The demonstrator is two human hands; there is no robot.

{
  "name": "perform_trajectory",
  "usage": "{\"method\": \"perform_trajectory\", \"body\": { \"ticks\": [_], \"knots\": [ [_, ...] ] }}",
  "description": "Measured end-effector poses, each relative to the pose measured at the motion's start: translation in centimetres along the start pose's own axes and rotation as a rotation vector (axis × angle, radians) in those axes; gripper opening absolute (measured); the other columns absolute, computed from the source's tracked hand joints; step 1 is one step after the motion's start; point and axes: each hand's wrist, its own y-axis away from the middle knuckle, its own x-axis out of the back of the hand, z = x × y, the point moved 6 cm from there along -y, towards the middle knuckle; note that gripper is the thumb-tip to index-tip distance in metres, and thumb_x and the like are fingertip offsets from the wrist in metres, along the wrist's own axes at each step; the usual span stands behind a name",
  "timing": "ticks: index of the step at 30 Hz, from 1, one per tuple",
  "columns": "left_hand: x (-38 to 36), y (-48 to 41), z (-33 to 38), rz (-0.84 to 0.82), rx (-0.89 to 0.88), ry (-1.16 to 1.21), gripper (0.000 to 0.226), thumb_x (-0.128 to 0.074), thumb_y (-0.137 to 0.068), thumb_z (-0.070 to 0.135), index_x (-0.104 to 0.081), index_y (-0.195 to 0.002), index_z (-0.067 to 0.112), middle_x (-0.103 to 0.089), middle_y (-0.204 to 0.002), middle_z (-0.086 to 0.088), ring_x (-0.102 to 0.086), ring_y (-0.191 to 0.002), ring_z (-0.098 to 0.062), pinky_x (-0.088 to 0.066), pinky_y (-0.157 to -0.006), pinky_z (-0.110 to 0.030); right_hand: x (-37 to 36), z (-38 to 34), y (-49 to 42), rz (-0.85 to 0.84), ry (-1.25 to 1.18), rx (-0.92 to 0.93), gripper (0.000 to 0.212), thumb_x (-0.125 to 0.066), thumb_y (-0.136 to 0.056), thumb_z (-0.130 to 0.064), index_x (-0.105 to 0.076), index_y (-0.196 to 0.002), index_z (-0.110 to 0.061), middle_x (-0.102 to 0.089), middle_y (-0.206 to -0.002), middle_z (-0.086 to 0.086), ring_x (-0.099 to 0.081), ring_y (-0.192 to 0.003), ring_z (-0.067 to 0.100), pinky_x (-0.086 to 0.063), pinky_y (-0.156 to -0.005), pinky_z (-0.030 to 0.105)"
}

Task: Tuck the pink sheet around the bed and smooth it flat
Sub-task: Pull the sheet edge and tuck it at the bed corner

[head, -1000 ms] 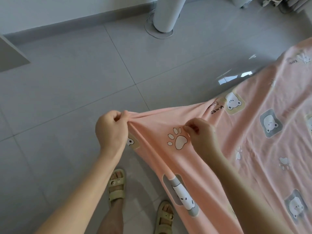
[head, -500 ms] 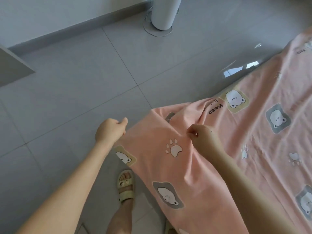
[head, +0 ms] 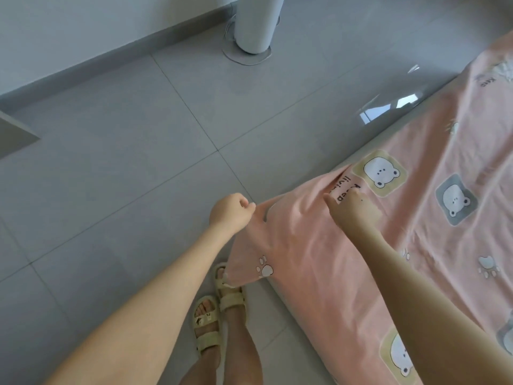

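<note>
The pink sheet (head: 433, 234), printed with bears and paw marks, covers the bed on the right. Its loose corner hangs off the bed's near-left corner toward the floor. My left hand (head: 230, 212) grips the edge of that corner in a fist, out over the floor. My right hand (head: 352, 207) rests on the sheet at the bed's corner, near the printed word, fingers bent against the fabric; whether it pinches the cloth is unclear. The mattress under the sheet is hidden.
Grey tiled floor (head: 144, 168) spreads left and ahead. A white round pedestal (head: 255, 26) stands by the far wall. My feet in pale sandals (head: 219, 309) are close to the bed's edge. A grey furniture corner (head: 14, 137) juts in at left.
The lifted corner has come down and now drapes over the bed's corner. My right hand moved forward onto the bed top, my left hand moved right. The view shifted toward the bed.
</note>
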Motion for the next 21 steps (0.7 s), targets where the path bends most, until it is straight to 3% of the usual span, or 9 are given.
{"method": "perform_trajectory", "body": {
  "ticks": [3,5,8,11,12,14,16,19,21],
  "knots": [
    [0.3,-2.0,4.0,-0.008,-0.093,-0.042,0.024,-0.053,-0.091,0.027,-0.063,-0.109,0.015,-0.065,-0.114,0.0,-0.058,-0.108,-0.021,-0.044,-0.088,-0.029,0.0,1.1,-2.9,-0.041,-0.094,-0.11,0.062,-0.048,-0.086,-0.059,-0.051,-0.119,-0.006,-0.063,-0.107,0.011,-0.061,-0.097,0.032,-0.044,-0.075,0.035],
    [-0.1,-3.4,6.8,-0.064,-0.138,-0.084,0.023,-0.05,-0.092,0.023,-0.064,-0.107,0.014,-0.066,-0.113,-0.001,-0.058,-0.107,-0.022,-0.044,-0.088,-0.03,0.2,1.0,-4.4,-0.036,-0.146,-0.127,0.054,-0.051,-0.085,-0.057,-0.053,-0.106,-0.007,-0.064,-0.099,0.009,-0.06,-0.084,0.029,-0.043,-0.068,0.032],
    [-1.6,-6.0,10.1,-0.149,-0.148,-0.167,0.022,-0.043,-0.093,0.012,-0.064,-0.092,0.016,-0.062,-0.097,-0.006,-0.055,-0.093,-0.023,-0.045,-0.086,-0.032,0.5,-0.3,-6.9,0.004,-0.126,-0.081,0.043,-0.049,-0.087,-0.052,-0.045,-0.09,-0.01,-0.061,-0.093,0.01,-0.057,-0.079,0.029,-0.035,-0.06,0.03],
    [-4.3,-9.0,12.1,-0.236,-0.115,-0.222,0.021,-0.045,-0.094,0.018,-0.058,-0.078,0.02,-0.062,-0.09,-0.006,-0.056,-0.088,-0.025,-0.043,-0.077,-0.031,1.1,-0.8,-10.6,0.011,-0.012,-0.066,0.044,-0.048,-0.089,-0.052,-0.053,-0.088,-0.008,-0.062,-0.087,0.009,-0.056,-0.076,0.028,-0.031,-0.056,0.028],
    [-5.6,-10.0,12.5,-0.28,-0.101,-0.227,0.021,-0.046,-0.094,0.024,-0.061,-0.082,0.017,-0.066,-0.096,-0.008,-0.059,-0.093,-0.026,-0.044,-0.079,-0.031,1.1,-0.8,-11.7,-0.024,0.043,-0.066,0.046,-0.046,-0.09,-0.054,-0.055,-0.084,-0.009,-0.061,-0.083,0.007,-0.053,-0.071,0.026,-0.028,-0.052,0.026],
    [-8.4,-11.9,12.9,-0.367,-0.065,-0.198,0.033,-0.048,-0.094,0.036,-0.063,-0.107,0.011,-0.065,-0.116,-0.008,-0.057,-0.111,-0.027,-0.044,-0.091,-0.032,0.4,-1.2,-13.8,-0.085,0.14,-0.04,0.047,-0.042,-0.09,-0.056,-0.054,-0.074,-0.013,-0.06,-0.076,0.003,-0.048,-0.065,0.023,-0.02,-0.047,0.025],
    [-11.0,-13.6,13.1,-0.449,-0.024,-0.208,0.051,-0.048,-0.09,0.048,-0.052,-0.127,0.012,-0.057,-0.13,-0.007,-0.051,-0.121,-0.027,-0.04,-0.098,-0.032,-0.8,-1.7,-15.1,-0.151,0.241,-0.034,0.041,-0.044,-0.089,-0.055,-0.055,-0.076,-0.017,-0.056,-0.072,-0.002,-0.047,-0.064,0.02,-0.018,-0.046,0.024],
    [-14.0,-15.7,13.5,-0.534,-0.015,-0.256,0.062,-0.043,-0.092,0.052,-0.035,-0.142,0.016,-0.044,-0.144,-0.008,-0.04,-0.133,-0.03,-0.034,-0.106,-0.033,-3.1,-1.5,-15.6,-0.281,0.281,-0.075,0.013,-0.053,-0.086,-0.027,-0.063,-0.09,-0.021,-0.064,-0.086,-0.005,-0.061,-0.076,0.018,-0.02,-0.048,0.02],
    [-15.3,-17.2,14.0,-0.58,-0.019,-0.231,0.054,-0.037,-0.097,0.042,-0.033,-0.143,0.015,-0.039,-0.148,-0.008,-0.036,-0.135,-0.029,-0.032,-0.109,-0.034,-3.8,-1.4,-15.6,-0.342,0.264,-0.107,0.021,-0.049,-0.083,-0.01,-0.064,-0.093,-0.021,-0.067,-0.095,-0.004,-0.065,-0.088,0.018,-0.027,-0.052,0.02]
  ]
}}
